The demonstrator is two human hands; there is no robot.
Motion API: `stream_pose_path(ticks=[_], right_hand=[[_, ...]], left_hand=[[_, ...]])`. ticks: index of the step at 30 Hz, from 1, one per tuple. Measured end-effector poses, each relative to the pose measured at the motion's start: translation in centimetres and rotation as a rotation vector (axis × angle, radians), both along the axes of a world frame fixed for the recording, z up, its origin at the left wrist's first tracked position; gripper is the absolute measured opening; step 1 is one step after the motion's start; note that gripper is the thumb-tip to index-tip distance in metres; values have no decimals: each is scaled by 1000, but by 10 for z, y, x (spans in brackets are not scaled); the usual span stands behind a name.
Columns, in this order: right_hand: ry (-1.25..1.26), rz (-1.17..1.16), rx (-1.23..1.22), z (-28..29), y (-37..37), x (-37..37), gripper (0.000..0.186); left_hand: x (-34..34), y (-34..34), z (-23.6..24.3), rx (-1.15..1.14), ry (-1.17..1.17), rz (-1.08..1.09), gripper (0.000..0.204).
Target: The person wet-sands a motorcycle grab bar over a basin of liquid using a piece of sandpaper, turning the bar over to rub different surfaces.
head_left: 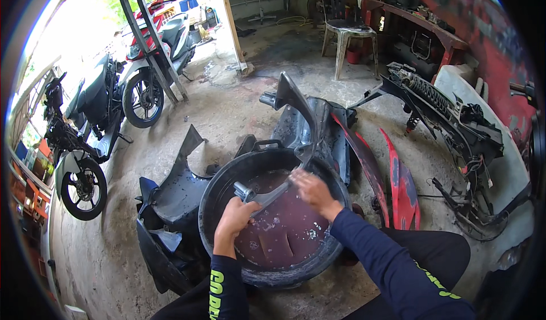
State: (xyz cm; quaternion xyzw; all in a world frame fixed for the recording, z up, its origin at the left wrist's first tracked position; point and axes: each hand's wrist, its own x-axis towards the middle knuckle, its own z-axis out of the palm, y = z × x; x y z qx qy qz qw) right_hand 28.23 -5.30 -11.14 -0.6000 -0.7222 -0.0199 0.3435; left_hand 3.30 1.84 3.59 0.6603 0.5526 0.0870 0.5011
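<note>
A curved dark grey plastic motorcycle panel [271,195] is held slanting over a round black tub [209,229]. My left hand [234,222] is closed around its near end, beside a short grey stub. From there the panel rises past the tub's far rim to a bent upper end. My right hand [315,193] is against the panel's middle, fingers bent and pressed together, slightly blurred; whatever lies under them is hidden. Inside the tub is murky reddish-brown water [296,223] with pale flecks. A flat rectangular sheet [275,245] shows in the water near my left hand.
Dark body panels [176,197] lie left of the tub, another dark panel [290,128] behind it. Red panels [402,189] and a stripped motorcycle frame [455,126] lie to the right. Two motorcycles [91,104] stand left. A plastic chair [344,27] and red bench [438,32] are at the back.
</note>
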Motion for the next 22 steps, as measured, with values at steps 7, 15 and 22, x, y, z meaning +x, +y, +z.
stream_pose_path(ticks=[7,15,22], right_hand=[[-250,-268,3,10,-8,-10,41],[-121,-427,-15,27,-6,-15,42],[-117,-286,-117,25,-15,-8,67]], left_hand=[[0,-5,-1,-35,-50,33,33],[4,-5,-11,-66,-37,63,27],[0,-4,-15,-86,-99,75,29]])
